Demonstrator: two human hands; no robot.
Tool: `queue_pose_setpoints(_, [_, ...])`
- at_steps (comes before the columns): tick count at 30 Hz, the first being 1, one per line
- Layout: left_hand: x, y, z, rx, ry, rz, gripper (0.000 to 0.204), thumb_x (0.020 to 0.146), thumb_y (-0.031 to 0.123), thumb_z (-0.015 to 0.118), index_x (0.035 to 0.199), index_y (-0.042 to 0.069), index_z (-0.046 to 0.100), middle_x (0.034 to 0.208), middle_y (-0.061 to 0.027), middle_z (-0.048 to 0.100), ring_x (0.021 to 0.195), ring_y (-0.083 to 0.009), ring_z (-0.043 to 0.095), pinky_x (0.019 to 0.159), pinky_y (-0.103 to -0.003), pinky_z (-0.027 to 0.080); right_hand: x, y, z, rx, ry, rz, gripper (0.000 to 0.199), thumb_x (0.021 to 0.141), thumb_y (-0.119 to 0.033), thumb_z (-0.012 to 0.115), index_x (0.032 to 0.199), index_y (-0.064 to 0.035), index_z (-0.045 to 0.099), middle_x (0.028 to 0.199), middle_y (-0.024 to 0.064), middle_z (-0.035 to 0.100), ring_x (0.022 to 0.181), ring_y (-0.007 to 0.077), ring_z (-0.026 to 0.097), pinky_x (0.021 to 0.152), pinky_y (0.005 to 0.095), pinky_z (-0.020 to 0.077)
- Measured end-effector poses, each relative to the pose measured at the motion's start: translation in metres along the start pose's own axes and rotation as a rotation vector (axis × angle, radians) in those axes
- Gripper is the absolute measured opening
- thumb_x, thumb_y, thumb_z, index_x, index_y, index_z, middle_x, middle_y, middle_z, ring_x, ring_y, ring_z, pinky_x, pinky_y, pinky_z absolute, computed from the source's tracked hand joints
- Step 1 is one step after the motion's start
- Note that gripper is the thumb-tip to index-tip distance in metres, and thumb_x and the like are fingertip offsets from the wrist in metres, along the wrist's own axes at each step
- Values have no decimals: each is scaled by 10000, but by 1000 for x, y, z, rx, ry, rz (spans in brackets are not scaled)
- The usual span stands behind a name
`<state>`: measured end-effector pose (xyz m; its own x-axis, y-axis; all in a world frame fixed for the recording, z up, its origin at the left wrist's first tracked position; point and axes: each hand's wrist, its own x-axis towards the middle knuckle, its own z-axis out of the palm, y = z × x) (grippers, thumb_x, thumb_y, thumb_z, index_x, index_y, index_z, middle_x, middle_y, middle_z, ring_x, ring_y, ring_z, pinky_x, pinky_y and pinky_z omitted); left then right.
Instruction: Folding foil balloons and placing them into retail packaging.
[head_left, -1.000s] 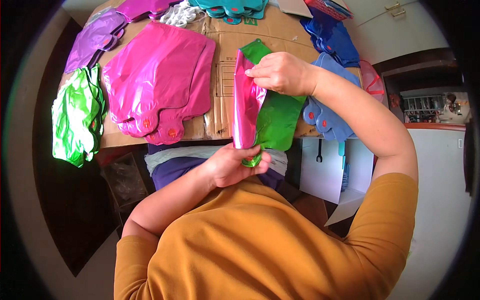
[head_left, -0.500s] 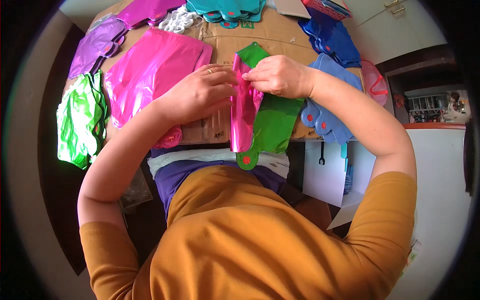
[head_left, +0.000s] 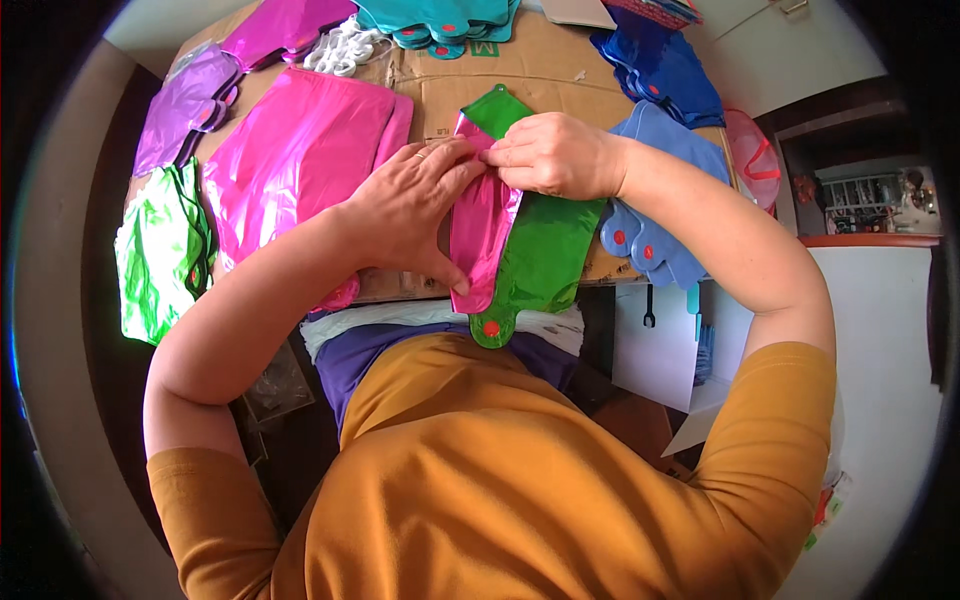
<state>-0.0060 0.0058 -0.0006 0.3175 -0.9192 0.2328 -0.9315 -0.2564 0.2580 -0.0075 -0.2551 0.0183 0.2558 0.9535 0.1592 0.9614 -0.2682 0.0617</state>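
Observation:
A shiny pink foil balloon (head_left: 478, 232), flat and folded into a narrow strip, lies over a flat green foil balloon (head_left: 548, 250). The green one has a round tab with a red dot at the table's near edge. My right hand (head_left: 560, 155) is closed in a pinch at the pink strip's upper part; its fingertips partly hide the foil. My left hand (head_left: 415, 205) is spread along the strip's left side. Its fingers rest on the upper part and its thumb presses near the lower end.
A cardboard-covered table (head_left: 550, 65) bears stacks of flat foil: large pink sheets (head_left: 300, 150), bright green (head_left: 160, 250), purple (head_left: 180, 115), magenta (head_left: 285, 30), teal (head_left: 440, 15), dark blue (head_left: 665, 80) and light blue (head_left: 670, 165). White rings (head_left: 343, 48) lie at the back.
My left hand has come down onto the pink foil, its thumb now spread toward the lower end. The right hand keeps its pinch in nearly the same place.

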Motion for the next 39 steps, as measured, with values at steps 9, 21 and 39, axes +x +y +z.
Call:
queue_pose_setpoints(9, [3,-11,3,50,-22,42,1153,522,684,808,1374,25,396,1425,-184,391,1377,-355,352,1151,-469,255,0,-2,1,-24,-8,2,111,761,-127,641,805,-28,662,1031,108,707,978,248,673,862,381,553])
queue_pose_setpoints(21, [8,-16,9,6,21,59,1151,518,702,788,1390,57,404,1359,-188,418,1334,-359,392,1162,-486,252,-26,-39,-12,-253,-85,486,163,724,-106,653,869,-32,642,1059,102,673,935,268,645,818,374,519])
queue_pose_setpoints(39, [4,-14,14,43,-45,-18,1166,550,732,765,1464,140,348,1434,-238,324,1395,-424,287,1189,-517,195,-6,-212,11,1585,792,1714,332,951,-304,633,1066,8,634,916,152,707,733,191,699,637,275,542])
